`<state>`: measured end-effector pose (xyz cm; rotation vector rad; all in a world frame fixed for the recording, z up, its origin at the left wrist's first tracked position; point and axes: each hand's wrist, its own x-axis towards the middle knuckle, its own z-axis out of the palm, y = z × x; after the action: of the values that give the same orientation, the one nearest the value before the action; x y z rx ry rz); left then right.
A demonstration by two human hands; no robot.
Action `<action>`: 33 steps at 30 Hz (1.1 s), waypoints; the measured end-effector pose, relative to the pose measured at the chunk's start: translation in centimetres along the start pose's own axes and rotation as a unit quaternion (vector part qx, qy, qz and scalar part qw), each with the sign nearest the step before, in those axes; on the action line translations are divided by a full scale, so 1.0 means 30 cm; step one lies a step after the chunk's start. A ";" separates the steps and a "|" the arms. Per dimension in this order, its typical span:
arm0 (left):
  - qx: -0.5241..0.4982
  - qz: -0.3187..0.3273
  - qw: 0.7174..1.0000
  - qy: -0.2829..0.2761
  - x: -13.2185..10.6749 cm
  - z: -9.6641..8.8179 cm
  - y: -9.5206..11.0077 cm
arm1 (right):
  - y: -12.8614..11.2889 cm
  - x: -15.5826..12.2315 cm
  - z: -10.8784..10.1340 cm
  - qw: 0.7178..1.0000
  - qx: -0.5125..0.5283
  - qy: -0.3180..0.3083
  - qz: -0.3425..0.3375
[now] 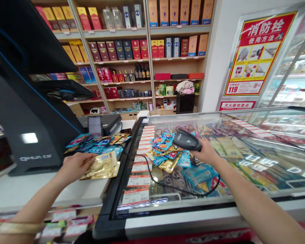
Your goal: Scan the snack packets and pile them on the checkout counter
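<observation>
My left hand (77, 165) is closed on gold snack packets (104, 164) at the edge of the white counter, the top one with a barcode facing up. Just beyond it lies a heap of blue and gold packets (99, 145). A black barcode scanner (186, 139) is gripped in my right hand (207, 152), above the glass top of a freezer. Its head points left, over a second pile of small blue, red and gold packets (165, 149) on the glass. The fingers under the scanner are partly hidden.
A black cable (152, 176) loops across the freezer lid (218, 200). The dark checkout terminal (35, 135) towers at the left, with a black device (101, 123) beside it. Shelves (117, 62) of boxes and bottles stand behind. A red sign (261, 54) hangs at the right.
</observation>
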<state>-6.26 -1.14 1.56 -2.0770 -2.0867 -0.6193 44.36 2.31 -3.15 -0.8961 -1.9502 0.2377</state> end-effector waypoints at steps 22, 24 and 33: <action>-0.062 0.117 0.967 0.216 0.102 0.132 0.426 | 0.049 0.006 -0.026 0.996 -0.051 0.041 0.052; -0.101 0.171 0.973 0.120 0.167 0.204 0.516 | 0.056 0.007 -0.028 0.996 -0.057 0.041 0.053; -0.154 0.231 0.949 -0.150 0.322 0.416 0.649 | 0.072 0.009 -0.024 0.996 -0.063 0.021 0.067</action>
<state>14.81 11.84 -2.40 -2.8675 -1.5987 -0.6143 45.93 3.89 -3.64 -1.1077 -1.8850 0.1739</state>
